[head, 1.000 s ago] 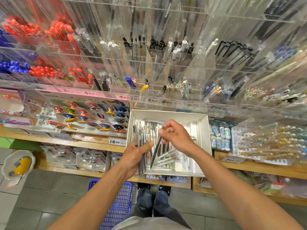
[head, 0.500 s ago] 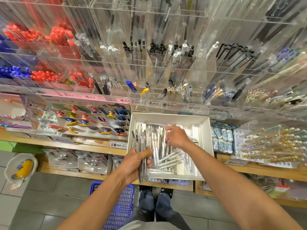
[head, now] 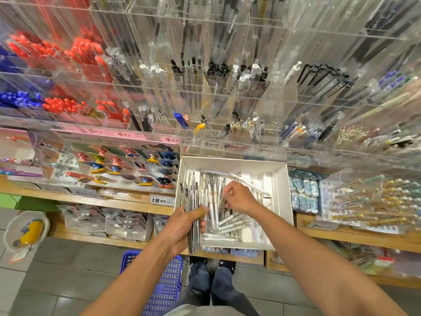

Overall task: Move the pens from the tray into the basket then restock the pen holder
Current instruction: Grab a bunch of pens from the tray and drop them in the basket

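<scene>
Step in hand, as I read it: gathering pens out of the tray, first half of the task. Nothing visible in the basket, holder restock not started.

Left to right:

- Blue basket [head: 167, 286] sits on the floor, low left of the tray, partly hidden by the left forearm. Can't see any pens in it from this angle.
- Left hand [head: 182, 229] grips a bundle of clear-wrapped pens [head: 193, 215], fingers wrapped round the stack, thumb across the front. Bundle stands roughly upright at the tray's left edge.
- White tray [head: 281, 201] rests on the wooden shelf [head: 127, 197], below the acrylic pen holder [head: 227, 92]. Loose pens [head: 230, 222] lie inside, most at the left and centre, some at angles near the front.
- Right hand [head: 239, 197] is down in the tray, fingers curled into the pile. Looks to be pinching one or more pens, but the fingertips are hidden, so can't confirm.

Next move probably calls for: lift the picked pens clear, pass them to the left-hand bundle, keep the stack aligned so none slip. Once the bundle is too thick to hold, lower it to the basket, down and left.
</scene>
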### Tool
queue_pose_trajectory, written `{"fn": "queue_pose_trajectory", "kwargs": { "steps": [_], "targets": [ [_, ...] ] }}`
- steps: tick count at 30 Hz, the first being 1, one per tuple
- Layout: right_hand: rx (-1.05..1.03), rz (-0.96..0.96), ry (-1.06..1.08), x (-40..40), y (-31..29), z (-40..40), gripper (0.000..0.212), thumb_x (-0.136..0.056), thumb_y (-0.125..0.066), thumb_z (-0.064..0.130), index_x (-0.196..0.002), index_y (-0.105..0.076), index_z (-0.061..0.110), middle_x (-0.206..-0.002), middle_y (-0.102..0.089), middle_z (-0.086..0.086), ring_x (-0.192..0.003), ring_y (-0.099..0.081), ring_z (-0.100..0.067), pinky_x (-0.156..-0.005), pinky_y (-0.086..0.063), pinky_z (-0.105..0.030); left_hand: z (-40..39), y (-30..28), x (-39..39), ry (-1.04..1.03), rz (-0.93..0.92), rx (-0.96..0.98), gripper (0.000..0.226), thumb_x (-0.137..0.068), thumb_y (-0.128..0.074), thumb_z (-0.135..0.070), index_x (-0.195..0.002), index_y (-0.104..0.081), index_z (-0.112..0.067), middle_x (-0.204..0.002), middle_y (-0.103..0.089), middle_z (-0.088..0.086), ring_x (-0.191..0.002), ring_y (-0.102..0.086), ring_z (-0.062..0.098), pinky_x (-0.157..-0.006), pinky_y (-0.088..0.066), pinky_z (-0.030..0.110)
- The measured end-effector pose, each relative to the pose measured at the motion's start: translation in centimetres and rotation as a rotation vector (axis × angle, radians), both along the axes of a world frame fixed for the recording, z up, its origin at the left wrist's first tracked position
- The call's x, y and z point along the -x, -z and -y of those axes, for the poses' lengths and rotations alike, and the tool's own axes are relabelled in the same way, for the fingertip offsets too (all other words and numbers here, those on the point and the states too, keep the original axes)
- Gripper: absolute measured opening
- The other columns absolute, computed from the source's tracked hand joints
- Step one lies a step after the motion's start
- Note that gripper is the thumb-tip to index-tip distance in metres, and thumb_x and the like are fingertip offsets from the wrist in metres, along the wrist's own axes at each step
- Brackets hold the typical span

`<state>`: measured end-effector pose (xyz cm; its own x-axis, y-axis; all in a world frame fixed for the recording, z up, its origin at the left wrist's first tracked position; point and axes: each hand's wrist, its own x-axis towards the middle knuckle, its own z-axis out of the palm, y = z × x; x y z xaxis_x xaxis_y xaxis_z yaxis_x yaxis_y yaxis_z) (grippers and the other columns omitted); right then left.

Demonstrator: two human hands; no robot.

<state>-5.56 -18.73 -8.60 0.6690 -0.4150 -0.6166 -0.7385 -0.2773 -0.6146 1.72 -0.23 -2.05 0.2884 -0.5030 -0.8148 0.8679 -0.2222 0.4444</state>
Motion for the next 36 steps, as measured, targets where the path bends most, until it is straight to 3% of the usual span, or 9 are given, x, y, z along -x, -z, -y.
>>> {"fn": "queue_pose_trajectory", "kwargs": {
  "steps": [3,7,10,15,21,24,27,30,36],
  "targets": [
    [-0.065,0.070,0.087,1.1,-1.9,0.4,0.005,-0.097,-0.054,0.018,-0.092,-0.056,0.019,-0.086,-0.064,0.003,-0.064,-0.063,0.000,-0.054,-0.044,-0.012,0.2,0.0,-0.1,-0.010,-0.001,0.009,0.048,-0.076,-0.075,-0.001,-0.117,-0.051,0.005,-0.066,-0.067,0.006,-0.051,-0.058,0.017,-0.047,-0.054,0.027],
    [-0.099,0.250,0.152,2.0,-5.6,1.1,0.001,-0.095,-0.059,0.016,-0.095,-0.060,0.015,-0.086,-0.064,-0.001,-0.071,-0.066,-0.011,-0.069,-0.056,-0.027,0.6,0.1,-0.3,0.016,0.054,-0.028,0.065,-0.074,-0.079,-0.005,-0.128,-0.047,0.011,-0.068,-0.068,0.005,-0.053,-0.057,0.017,-0.047,-0.052,0.028],
    [-0.224,0.394,0.183,1.9,-8.4,1.2,0.003,-0.094,-0.061,0.012,-0.094,-0.061,0.016,-0.079,-0.063,-0.002,-0.068,-0.067,-0.013,-0.066,-0.055,-0.025,1.0,-0.2,-0.4,0.042,0.096,-0.023,0.081,-0.065,-0.085,-0.011,-0.132,-0.043,0.006,-0.071,-0.068,0.005,-0.055,-0.057,0.015,-0.049,-0.052,0.029],
    [-0.403,0.410,0.129,0.5,-10.2,-0.9,0.004,-0.094,-0.061,0.010,-0.096,-0.061,0.012,-0.074,-0.065,-0.003,-0.067,-0.065,-0.013,-0.067,-0.053,-0.026,0.8,-1.2,-0.4,0.148,0.097,0.080,0.071,-0.056,-0.091,-0.025,-0.115,-0.060,-0.001,-0.080,-0.068,0.010,-0.068,-0.062,0.019,-0.067,-0.054,0.036],
    [-0.510,0.420,0.224,-1.6,-8.2,-2.0,0.002,-0.093,-0.063,0.016,-0.094,-0.063,0.015,-0.073,-0.069,-0.001,-0.066,-0.067,-0.015,-0.064,-0.055,-0.024,-0.4,-1.6,-0.6,0.069,0.022,0.091,0.063,-0.067,-0.087,-0.004,-0.118,-0.052,0.006,-0.071,-0.066,0.012,-0.055,-0.062,0.020,-0.053,-0.057,0.029],
    [-0.225,0.245,0.335,-3.4,-5.0,-1.1,0.007,-0.095,-0.059,0.018,-0.091,-0.064,0.014,-0.084,-0.071,-0.004,-0.065,-0.066,-0.012,-0.061,-0.055,-0.026,-1.4,-1.7,-0.7,0.037,-0.004,0.104,0.053,-0.068,-0.080,0.002,-0.114,-0.053,0.003,-0.071,-0.063,0.011,-0.056,-0.060,0.019,-0.054,-0.056,0.027],
    [0.151,-0.004,0.135,-4.9,-1.6,-0.9,0.023,-0.091,-0.053,0.015,-0.073,-0.065,0.008,-0.074,-0.067,-0.004,-0.066,-0.062,-0.020,-0.070,-0.055,-0.036,-2.0,-1.9,-0.6,0.001,-0.031,0.129,0.043,-0.066,-0.078,0.002,-0.105,-0.059,0.002,-0.072,-0.063,0.010,-0.058,-0.061,0.020,-0.057,-0.057,0.028],
    [0.247,-0.133,0.028,-6.1,0.5,-1.7,0.033,-0.092,-0.057,0.023,-0.062,-0.056,0.010,-0.057,-0.055,-0.002,-0.052,-0.054,-0.019,-0.058,-0.054,-0.032,-2.2,-1.8,-0.5,-0.014,-0.037,0.132,0.040,-0.067,-0.078,0.000,-0.104,-0.063,0.002,-0.075,-0.064,0.012,-0.060,-0.062,0.022,-0.059,-0.058,0.030],
    [0.289,-0.248,0.043,-7.4,1.4,-2.2,0.025,-0.085,-0.065,0.024,-0.066,-0.053,0.014,-0.062,-0.056,0.003,-0.050,-0.051,-0.013,-0.042,-0.035,-0.020,-1.9,-1.2,-0.5,-0.016,0.001,0.085,0.043,-0.067,-0.080,-0.007,-0.107,-0.064,0.000,-0.078,-0.067,0.011,-0.063,-0.063,0.022,-0.065,-0.055,0.033]
  ]
}}
